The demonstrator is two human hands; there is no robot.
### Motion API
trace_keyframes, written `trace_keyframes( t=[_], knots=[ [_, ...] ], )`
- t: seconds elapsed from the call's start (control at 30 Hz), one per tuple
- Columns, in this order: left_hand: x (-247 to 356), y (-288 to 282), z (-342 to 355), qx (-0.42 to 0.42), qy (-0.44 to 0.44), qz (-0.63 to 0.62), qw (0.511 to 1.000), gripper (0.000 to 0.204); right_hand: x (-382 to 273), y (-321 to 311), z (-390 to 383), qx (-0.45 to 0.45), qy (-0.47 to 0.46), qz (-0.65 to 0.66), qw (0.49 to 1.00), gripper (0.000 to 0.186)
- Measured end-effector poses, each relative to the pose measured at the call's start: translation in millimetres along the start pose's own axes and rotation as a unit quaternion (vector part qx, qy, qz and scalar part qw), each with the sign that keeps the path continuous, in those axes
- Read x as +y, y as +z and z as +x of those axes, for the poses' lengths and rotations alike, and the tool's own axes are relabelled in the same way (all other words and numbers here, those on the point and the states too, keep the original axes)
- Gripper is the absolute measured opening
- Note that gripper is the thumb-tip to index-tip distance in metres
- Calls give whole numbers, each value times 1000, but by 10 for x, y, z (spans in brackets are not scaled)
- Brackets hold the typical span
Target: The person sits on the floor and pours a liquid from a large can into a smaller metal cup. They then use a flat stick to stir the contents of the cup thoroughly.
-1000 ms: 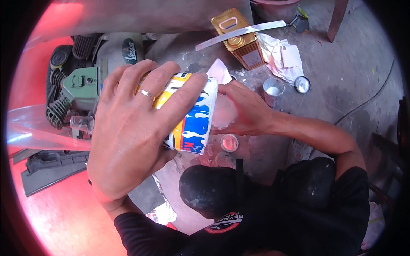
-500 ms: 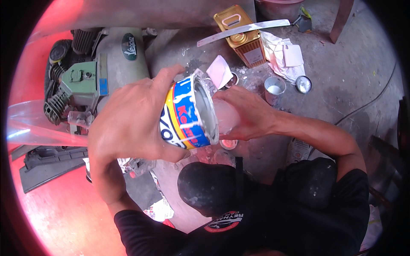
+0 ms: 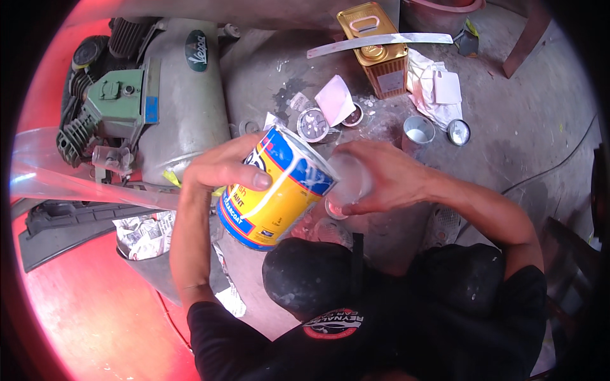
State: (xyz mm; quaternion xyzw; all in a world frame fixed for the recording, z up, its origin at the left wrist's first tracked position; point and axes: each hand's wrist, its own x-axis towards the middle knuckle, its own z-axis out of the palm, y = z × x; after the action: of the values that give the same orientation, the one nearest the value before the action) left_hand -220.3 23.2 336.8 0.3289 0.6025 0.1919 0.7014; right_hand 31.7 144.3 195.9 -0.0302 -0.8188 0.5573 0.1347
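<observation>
My left hand [image 3: 225,168] grips a yellow and blue metal paint can [image 3: 273,203] with white drips down its side, thumb across the front, fingers behind it. The can leans right, its rim beside a translucent plastic cup [image 3: 349,174] that my right hand [image 3: 381,168] holds. The cup's contents are hard to make out. Beyond my hands lie round lids [image 3: 312,124] and a pink sheet [image 3: 333,98] on the stained concrete floor, with a small cup of pale material [image 3: 417,132] to the right.
A green and grey compressor [image 3: 181,95] stands left, near dark panels [image 3: 57,235]. A gold square tin [image 3: 384,79] carries a metal strip [image 3: 413,38], beside crumpled white cloth [image 3: 426,101] and a pink tub [image 3: 438,9]. A dark cable [image 3: 534,171] runs along the right. My black-covered knees are below.
The can has swung from lying on its side toward a more upright tilt, and my left hand has turned round to its left side. The cup stays near the rim in my right hand.
</observation>
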Motion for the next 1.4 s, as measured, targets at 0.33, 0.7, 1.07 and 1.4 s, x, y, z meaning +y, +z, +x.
trace_keyframes(
  t=[0.33, 0.7, 1.07, 1.4],
  knots=[
    [-1464, -41, 308, -25, 156, -453, 878, 98, 78, 67, -9, 0, 42, 15, 999, 86],
    [-2613, 181, 796, 67, 329, -405, 851, 105, 457, 149, -99, 45, 146, -15, 988, 86],
    [-2360, 821, 1325, 357, 252, 77, 896, 100, 1007, 229, 26, 38, 183, -196, 963, 86],
    [-2766, 653, 1902, 529, 180, 76, 826, 101, 1318, 207, 233, -97, 93, -463, 876, 84]
  ],
)
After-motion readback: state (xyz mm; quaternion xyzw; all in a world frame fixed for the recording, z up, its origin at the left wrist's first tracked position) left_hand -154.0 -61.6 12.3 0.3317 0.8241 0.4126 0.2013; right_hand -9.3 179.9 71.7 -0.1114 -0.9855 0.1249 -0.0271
